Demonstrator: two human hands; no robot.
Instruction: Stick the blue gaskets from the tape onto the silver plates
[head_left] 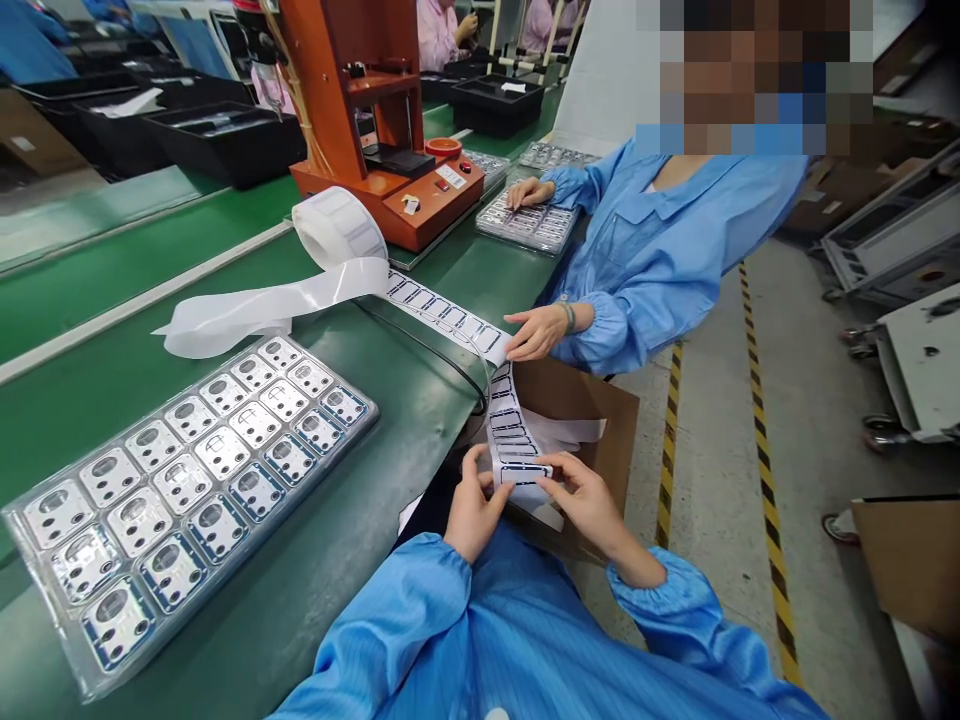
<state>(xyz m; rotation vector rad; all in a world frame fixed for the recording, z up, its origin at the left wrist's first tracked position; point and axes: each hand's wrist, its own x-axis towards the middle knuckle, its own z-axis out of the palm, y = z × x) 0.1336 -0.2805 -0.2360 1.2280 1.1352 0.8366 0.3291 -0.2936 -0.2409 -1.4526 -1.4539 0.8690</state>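
A white strip of stickers [442, 317] with dark rectangular outlines runs from a roll [341, 228] across the green table and hangs over its edge. My left hand [476, 505] pinches the hanging end of the strip from the left. At the strip's right side, my right hand [589, 500] has thumb and fingers closed on a sticker edge that stands off the backing. To the left lies a clear tray [161, 560] with rows of silver square parts, some blue-edged.
An orange press [390, 120] stands behind the roll. A co-worker in blue [667, 230] at the right has one hand on the strip and one on another tray [525, 222]. Below the strip is an open cardboard box [611, 405]. A black cable crosses the table edge.
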